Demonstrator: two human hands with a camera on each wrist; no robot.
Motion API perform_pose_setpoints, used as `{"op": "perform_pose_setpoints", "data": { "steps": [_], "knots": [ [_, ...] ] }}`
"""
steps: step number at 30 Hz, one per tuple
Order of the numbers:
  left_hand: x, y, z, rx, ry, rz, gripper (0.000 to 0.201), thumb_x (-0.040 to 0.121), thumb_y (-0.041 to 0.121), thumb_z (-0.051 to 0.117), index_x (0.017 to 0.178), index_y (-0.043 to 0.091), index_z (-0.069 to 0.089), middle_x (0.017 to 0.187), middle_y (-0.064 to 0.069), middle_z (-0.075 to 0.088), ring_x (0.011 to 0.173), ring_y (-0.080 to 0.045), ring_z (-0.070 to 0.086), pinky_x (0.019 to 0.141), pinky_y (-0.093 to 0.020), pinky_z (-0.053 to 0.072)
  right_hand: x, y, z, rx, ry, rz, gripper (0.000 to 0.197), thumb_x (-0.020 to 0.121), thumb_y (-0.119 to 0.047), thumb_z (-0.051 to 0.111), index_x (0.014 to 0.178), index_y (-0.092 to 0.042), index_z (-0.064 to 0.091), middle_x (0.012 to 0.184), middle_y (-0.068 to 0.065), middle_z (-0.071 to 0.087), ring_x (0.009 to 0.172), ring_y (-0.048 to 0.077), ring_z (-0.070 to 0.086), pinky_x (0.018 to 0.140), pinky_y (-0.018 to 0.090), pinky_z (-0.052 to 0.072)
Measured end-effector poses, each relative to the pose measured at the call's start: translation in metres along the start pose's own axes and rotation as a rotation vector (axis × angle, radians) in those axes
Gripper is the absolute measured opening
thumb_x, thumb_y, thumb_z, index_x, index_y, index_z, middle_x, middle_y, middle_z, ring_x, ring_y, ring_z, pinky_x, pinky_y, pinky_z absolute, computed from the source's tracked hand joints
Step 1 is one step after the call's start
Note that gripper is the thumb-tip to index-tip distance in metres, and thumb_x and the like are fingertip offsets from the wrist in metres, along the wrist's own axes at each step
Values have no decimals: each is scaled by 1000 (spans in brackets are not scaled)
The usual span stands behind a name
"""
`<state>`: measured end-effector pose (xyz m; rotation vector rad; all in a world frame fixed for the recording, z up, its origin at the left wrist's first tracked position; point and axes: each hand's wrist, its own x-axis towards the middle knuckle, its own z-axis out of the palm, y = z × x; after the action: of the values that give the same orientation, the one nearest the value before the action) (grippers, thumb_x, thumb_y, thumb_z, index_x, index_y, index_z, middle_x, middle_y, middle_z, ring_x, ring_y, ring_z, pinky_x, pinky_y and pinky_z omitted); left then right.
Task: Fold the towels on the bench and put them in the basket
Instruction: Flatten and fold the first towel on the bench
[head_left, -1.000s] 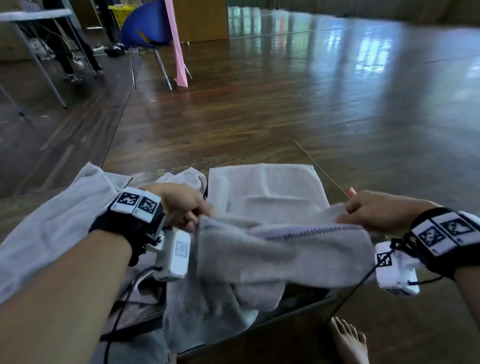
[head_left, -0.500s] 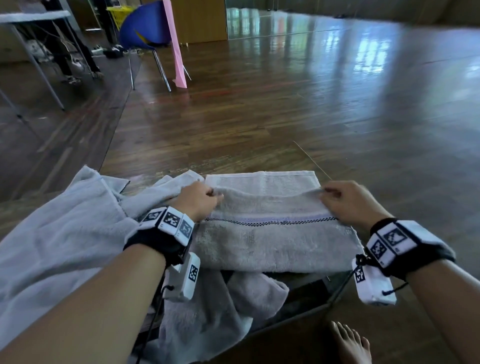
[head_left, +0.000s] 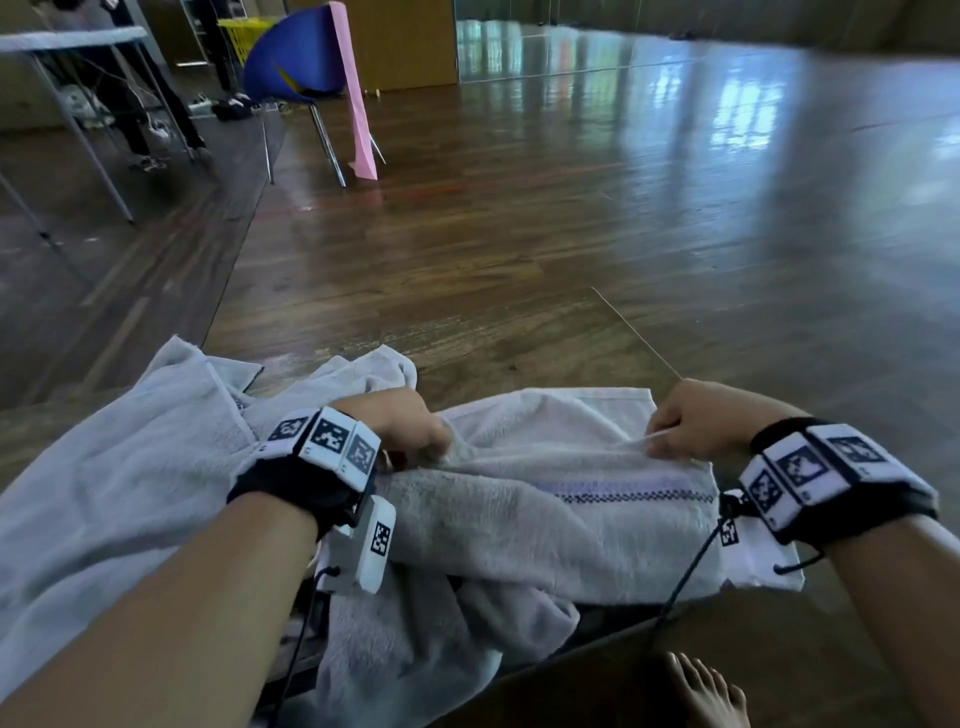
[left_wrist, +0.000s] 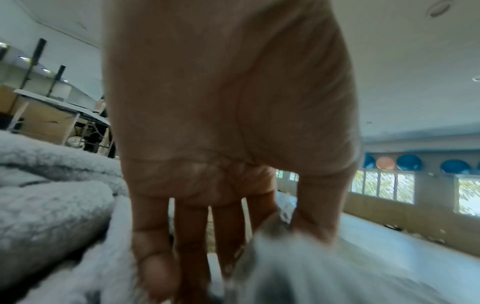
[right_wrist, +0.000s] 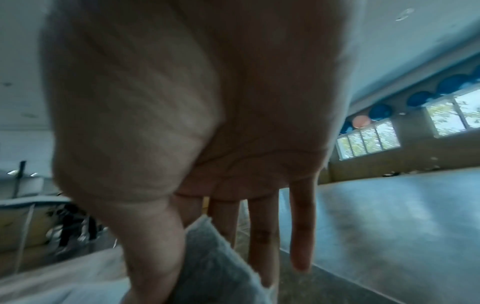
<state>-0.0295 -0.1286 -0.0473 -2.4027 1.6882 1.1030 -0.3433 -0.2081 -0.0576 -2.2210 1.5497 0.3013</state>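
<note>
The place looks like a large exercise or dance hall rather than a home. A wide, glossy wooden floor (head_left: 571, 218) stretches far back, reflecting bright windows. Along the far wall, a mirror panel (head_left: 597, 52) stands beside wooden panelling. High on one wall, above a row of windows (left_wrist: 384, 185), blue and orange exercise balls (left_wrist: 409, 162) sit stored in a line. A folding table (head_left: 72, 41) and a blue chair (head_left: 296, 67) stand at the edge of the open floor.
</note>
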Motion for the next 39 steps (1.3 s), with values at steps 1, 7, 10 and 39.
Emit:
{"op": "perform_pose_setpoints", "data": {
  "steps": [1,7,10,39],
  "knots": [
    [-1,-2,-3,-55,-35,-13,15,79,17,69,72,4,69,68,-12,67,50,-24,59,49,-25,48,-2,5,-5,29,-18,-5,17,89,-40,69,75,-36,77,75,-17,72,83,9,67,89,33,47],
    [7,-13,-14,-302,335,54,26,86,19,62,65,7,53,57,-17,57,46,-27,58,46,-25,44,3,12,-5,294,443,78,21,90,-46,68,70,-39,73,81,-1,70,80,22,65,80,42,57],
    [14,-19,-3,-159,469,82,47,92,20,61,52,11,37,51,-9,40,48,-23,42,52,-29,33,18,-1,9,288,484,72,20,89,-44,68,74,-31,71,84,6,69,78,28,65,82,46,58],
    [-79,96,49,-106,426,798,26,81,34,76,101,21,65,98,2,65,81,-13,60,70,-30,51,-94,-54,17,528,800,-373,13,78,-23,84,83,-32,77,84,-15,71,80,1,66,72,14,48]
  ]
}}
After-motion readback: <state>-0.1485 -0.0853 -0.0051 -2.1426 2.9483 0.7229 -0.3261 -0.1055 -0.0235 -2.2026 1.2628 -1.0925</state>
